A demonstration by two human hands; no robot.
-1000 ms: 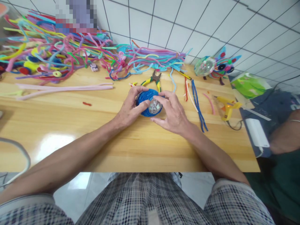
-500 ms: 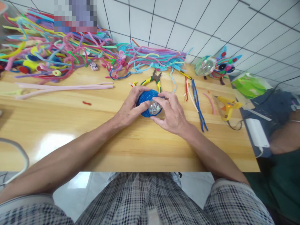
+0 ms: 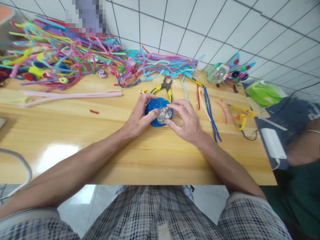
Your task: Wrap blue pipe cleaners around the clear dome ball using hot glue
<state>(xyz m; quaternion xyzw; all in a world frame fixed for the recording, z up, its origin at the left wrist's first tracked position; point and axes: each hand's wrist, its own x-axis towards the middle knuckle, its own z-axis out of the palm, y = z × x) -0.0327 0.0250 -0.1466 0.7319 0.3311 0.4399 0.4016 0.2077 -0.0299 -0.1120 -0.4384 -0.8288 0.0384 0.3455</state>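
In the middle of the table I hold a ball (image 3: 157,104) wound round with blue pipe cleaner. On its right side a clear, shiny round patch (image 3: 164,115) shows bare. My left hand (image 3: 140,115) is wrapped round the ball's left side, its thumb lying across the blue windings to the edge of the clear patch. From the right, my right hand (image 3: 186,120) has its fingertips above and its thumb below that patch, at the ball's edge. Just behind the ball lie pliers (image 3: 167,87) with yellow and green handles.
Tangled pipe cleaners (image 3: 57,63) and a bundle (image 3: 167,65) line the back. To the right lie blue stems (image 3: 210,113), a yellow glue gun (image 3: 242,115) with a cord and a finished figure (image 3: 237,73). A white box (image 3: 273,142) and another person's arm (image 3: 305,146) are beyond.
My right fingers and thumb have drawn back slightly to the right, baring more of the clear patch. My left hand keeps its hold. The whole view has shifted a little.
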